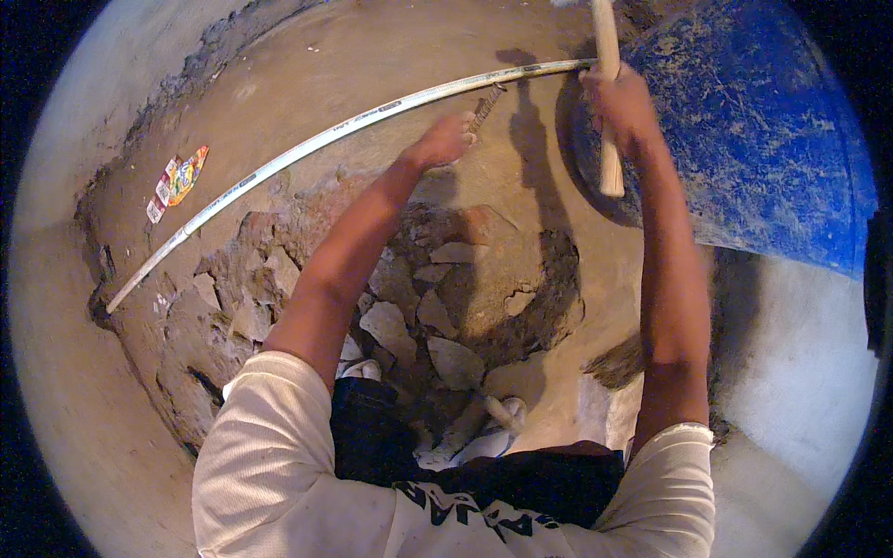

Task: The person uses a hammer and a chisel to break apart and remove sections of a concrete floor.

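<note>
My left hand [446, 139] grips a ribbed steel rod [486, 110], probably a length of rebar. The rod's far end reaches close to a long white plastic pipe [314, 148] on the floor; whether they touch, I cannot tell. In my right hand [621, 104] is the pale wooden handle [605, 35] of a hammer, held up at the upper right. Most of the hammer's head is cut off by the top edge of the view. Its shadow falls on the floor between my hands.
Broken slabs of flooring [387, 328] lie in a dug-up patch before my feet. A scuffed blue plastic drum [753, 125] is at the right, close to my right hand. A torn printed wrapper [185, 178] lies beyond the pipe. Walls [52, 293] rise at the left.
</note>
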Demonstrator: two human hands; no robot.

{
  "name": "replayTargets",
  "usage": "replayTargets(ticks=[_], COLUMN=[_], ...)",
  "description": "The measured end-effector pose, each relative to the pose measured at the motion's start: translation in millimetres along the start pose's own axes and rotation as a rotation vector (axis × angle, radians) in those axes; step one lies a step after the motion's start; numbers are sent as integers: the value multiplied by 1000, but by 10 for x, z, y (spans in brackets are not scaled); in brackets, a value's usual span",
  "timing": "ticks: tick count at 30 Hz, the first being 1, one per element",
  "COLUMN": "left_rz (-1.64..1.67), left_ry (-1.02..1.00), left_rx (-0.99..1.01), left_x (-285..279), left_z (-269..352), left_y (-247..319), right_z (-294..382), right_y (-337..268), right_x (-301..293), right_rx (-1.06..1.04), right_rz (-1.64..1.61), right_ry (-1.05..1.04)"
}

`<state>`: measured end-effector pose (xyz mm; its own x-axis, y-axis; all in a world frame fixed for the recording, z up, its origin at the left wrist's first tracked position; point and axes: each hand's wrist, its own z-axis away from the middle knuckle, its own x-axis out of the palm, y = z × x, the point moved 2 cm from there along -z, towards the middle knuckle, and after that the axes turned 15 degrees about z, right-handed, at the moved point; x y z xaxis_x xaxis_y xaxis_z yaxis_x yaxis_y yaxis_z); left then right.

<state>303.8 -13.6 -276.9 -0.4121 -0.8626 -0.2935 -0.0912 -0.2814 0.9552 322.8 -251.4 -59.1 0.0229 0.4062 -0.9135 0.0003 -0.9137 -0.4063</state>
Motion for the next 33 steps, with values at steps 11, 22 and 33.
replayTargets(ticks=[11, 22, 33], left_rz=[9, -55, -182], left_ry=[0, -16, 2], left_rx=[-88, -208, -158], left_x=[83, 63, 68], left_z=[25, -76, -46], left_y=[53, 27, -178], right_z=[788, 62, 209], right_y=[-60, 152, -320], right_x=[141, 288, -309], right_rx=[-103, -115, 7], right_rz=[56, 320, -7], right_ry=[-462, -94, -235])
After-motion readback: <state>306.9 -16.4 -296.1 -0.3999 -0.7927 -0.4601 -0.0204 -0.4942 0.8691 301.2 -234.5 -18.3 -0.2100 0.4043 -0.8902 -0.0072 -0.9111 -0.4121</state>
